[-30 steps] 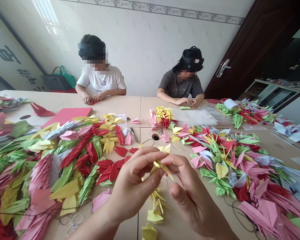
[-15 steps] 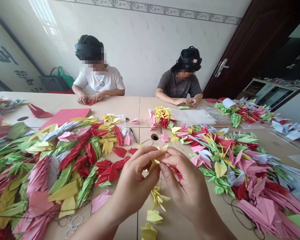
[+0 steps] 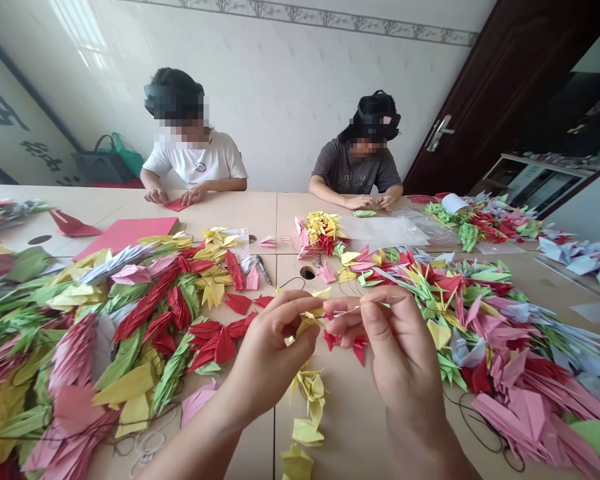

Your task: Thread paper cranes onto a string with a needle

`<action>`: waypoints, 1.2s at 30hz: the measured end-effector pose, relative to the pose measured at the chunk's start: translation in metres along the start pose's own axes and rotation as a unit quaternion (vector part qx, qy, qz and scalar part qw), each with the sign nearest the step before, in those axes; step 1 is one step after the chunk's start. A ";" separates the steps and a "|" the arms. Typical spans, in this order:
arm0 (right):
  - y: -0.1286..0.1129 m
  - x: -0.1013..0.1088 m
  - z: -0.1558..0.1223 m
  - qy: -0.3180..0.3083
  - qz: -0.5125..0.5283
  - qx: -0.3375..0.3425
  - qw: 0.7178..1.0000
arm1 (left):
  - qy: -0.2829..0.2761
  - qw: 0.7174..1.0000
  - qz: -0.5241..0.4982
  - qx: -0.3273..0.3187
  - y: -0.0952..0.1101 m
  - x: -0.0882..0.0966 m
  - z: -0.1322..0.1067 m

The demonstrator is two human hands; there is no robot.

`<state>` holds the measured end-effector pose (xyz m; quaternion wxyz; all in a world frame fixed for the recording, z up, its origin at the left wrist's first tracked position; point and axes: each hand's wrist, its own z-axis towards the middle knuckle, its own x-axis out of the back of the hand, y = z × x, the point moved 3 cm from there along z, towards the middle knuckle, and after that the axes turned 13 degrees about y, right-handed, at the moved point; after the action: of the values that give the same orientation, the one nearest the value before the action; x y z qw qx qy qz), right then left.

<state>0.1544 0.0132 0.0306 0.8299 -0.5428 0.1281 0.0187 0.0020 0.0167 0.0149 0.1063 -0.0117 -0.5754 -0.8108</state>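
My left hand (image 3: 273,347) pinches a small yellow folded paper crane (image 3: 307,324) above the table. Close beside it, my right hand (image 3: 397,350) pinches a thin needle (image 3: 365,307) that points right, its near end at the crane. Below my hands a string of yellow paper cranes (image 3: 307,407) hangs down onto the table. A few red paper cranes (image 3: 350,343) lie just under my right hand.
Heaps of coloured paper cranes cover the table left (image 3: 80,333) and right (image 3: 490,333). A pen (image 3: 267,270) and a cable hole (image 3: 310,273) sit mid-table. Two people sit opposite, folding paper. A dark door (image 3: 485,107) is at the back right.
My right hand has turned and lifted, drawing the needle out to the right of the yellow crane. The left hand has kept its pinch and sunk slightly.
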 end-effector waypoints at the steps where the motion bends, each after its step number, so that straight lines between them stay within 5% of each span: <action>1: 0.001 -0.001 0.001 -0.002 0.024 -0.016 1.000 | -0.006 1.000 -0.003 0.003 0.000 0.000 0.000; 9: -0.001 0.004 0.014 0.008 0.153 -0.062 0.986 | -0.030 0.999 0.018 0.013 -0.001 -0.003 0.000; 16: -0.014 0.033 0.014 0.059 0.063 -0.005 0.996 | -0.066 0.998 0.024 -0.003 0.001 -0.007 -0.002; 21: -0.020 0.076 0.002 0.148 0.020 0.017 0.989 | -0.129 0.991 0.039 -0.015 -0.004 -0.028 -0.008; 29: -0.010 0.182 -0.026 0.266 -0.037 -0.018 0.963 | -0.309 0.947 0.088 -0.014 -0.032 -0.066 -0.028; 32: -0.001 0.210 -0.037 0.283 -0.053 -0.041 0.957 | -0.304 0.944 0.129 -0.025 -0.044 -0.066 -0.025; 36: 0.018 0.234 -0.053 0.301 -0.069 -0.086 0.947 | -0.258 0.939 0.222 -0.041 -0.063 -0.043 -0.019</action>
<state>0.3669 -0.0531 -0.0600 0.7023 -0.5997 0.3319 -0.1922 0.0342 0.0256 -0.0558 0.1303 -0.3524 -0.5320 -0.7588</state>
